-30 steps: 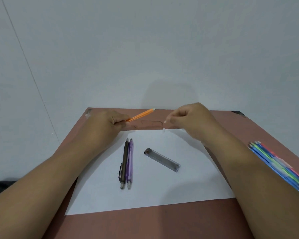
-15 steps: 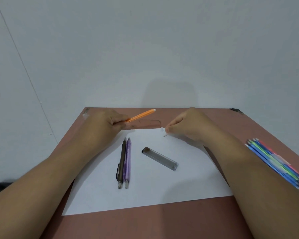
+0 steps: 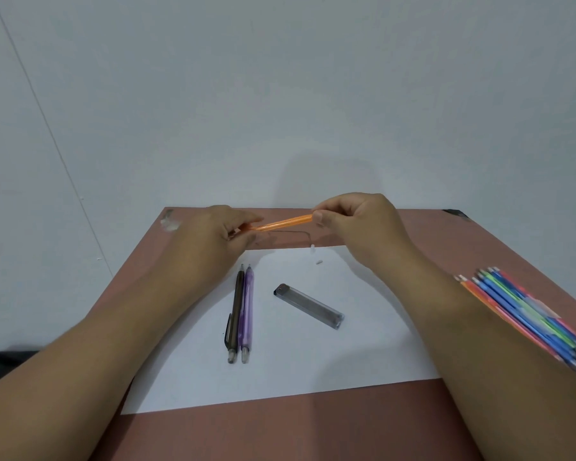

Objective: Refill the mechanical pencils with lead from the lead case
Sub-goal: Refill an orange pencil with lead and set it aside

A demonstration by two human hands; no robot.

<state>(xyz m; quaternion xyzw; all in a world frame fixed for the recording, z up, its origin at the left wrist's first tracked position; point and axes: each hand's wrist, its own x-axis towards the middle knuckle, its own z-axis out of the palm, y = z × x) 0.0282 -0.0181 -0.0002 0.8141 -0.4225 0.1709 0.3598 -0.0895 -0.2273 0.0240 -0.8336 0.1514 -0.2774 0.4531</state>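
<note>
An orange pencil (image 3: 285, 223) glows between the two hands, bright against the reddish-brown table (image 3: 413, 234). Below it lies a plain white sheet (image 3: 313, 361), and on that a dark brown pencil (image 3: 235, 314) sits beside a translucent purple pencil (image 3: 246, 311). The lead case (image 3: 308, 306) shows smoky grey with a black end. Two tiny white bits (image 3: 315, 256) dot the sheet. At the right, a bundle of pencils (image 3: 526, 314) fans out in blue, green, pink and orange. The wall (image 3: 280, 94) is pale grey.

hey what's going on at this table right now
A person is working on an orange mechanical pencil, gripping one end with the left hand and pinching the other end with the right hand. Two more pencils and the lead case lie on the white paper, with two small white pieces nearby.
</note>
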